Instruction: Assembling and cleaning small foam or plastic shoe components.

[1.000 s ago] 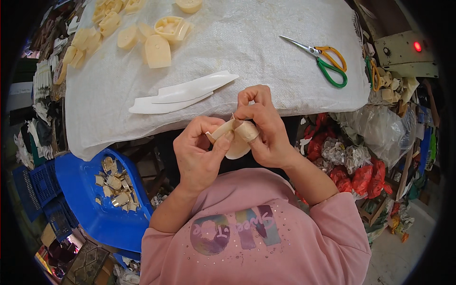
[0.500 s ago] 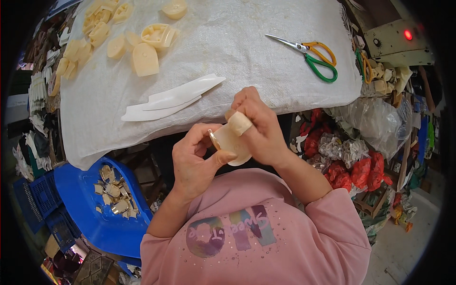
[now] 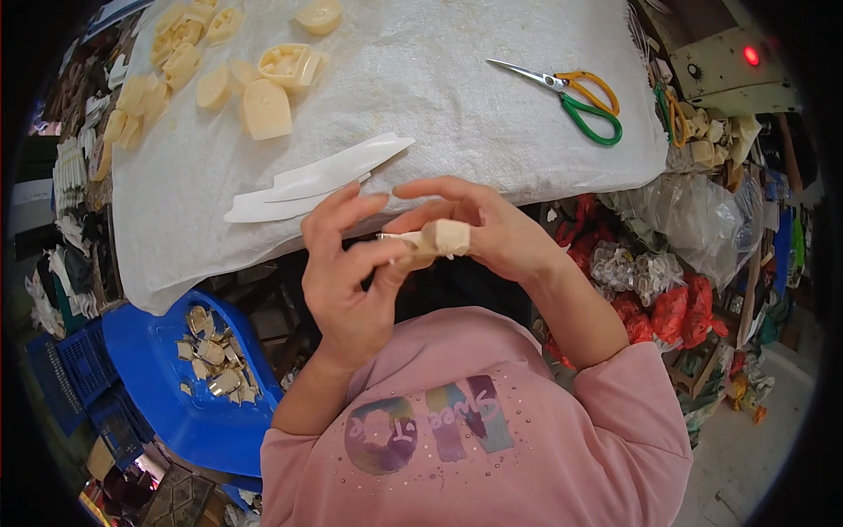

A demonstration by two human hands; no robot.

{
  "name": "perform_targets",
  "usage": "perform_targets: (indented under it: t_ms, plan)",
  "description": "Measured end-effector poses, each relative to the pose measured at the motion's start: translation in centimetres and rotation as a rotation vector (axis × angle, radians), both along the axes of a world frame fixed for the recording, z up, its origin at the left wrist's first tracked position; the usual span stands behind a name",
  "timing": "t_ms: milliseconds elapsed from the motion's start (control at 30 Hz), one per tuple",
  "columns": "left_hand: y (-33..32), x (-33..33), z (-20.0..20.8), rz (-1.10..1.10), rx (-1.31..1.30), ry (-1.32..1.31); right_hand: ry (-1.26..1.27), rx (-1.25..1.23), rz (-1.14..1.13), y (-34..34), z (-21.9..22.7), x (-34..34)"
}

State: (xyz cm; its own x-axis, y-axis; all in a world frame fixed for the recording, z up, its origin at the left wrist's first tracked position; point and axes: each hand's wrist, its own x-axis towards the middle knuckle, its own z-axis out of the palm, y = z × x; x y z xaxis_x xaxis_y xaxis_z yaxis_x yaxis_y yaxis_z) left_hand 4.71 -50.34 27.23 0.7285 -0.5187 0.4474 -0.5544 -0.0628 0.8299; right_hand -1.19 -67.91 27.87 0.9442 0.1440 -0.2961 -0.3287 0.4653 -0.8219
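Observation:
Between my hands, just off the table's near edge, is a cream shoe-heel piece [image 3: 422, 261] with a thin shiny edge at its left end. It is seen nearly edge-on and blurred. My left hand [image 3: 347, 281] pinches its left end with thumb and forefinger, the other fingers spread. My right hand [image 3: 505, 230] grips its right end, fingers curved over it; a beige covering seems to wrap the thumb. Beyond them, a white curved strip [image 3: 329, 178] lies on the white-covered table [image 3: 439, 132].
Several cream heel blocks [image 3: 266, 110] lie at the table's far left. Scissors [image 3: 580, 95] with yellow and green handles lie at right. A blue bin [image 3: 167, 378] with shiny metallic pieces stands lower left. Red bags [image 3: 672, 312] and clear plastic [image 3: 694, 220] are at right.
The heel piece has tilted from showing its broad face to nearly edge-on. My left fingers have lifted and spread; my right hand has turned, its fingers now reaching leftward over the piece.

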Motion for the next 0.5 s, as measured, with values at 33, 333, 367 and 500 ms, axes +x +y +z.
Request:
perform_targets:
  t_ms: [33, 333, 367, 500]
  plan:
    - [0.2, -0.3, 0.5, -0.016, 0.039, -0.029, 0.053, -0.046, 0.028, -0.5, 0.8, 0.3]
    - [-0.8, -0.9, -1.2, -0.065, -0.384, 0.493, -0.666, -0.526, -0.352, -0.2, 0.1, 0.4]
    - [-0.3, -0.5, -0.9, -0.224, -0.369, 0.678, -0.717, -0.624, -0.323, 0.1, 0.3, 0.3]
    - [-0.5, -0.5, -0.3, -0.507, -0.467, 1.205, -0.766, -0.669, -0.149, 1.2, -0.3, -0.8]
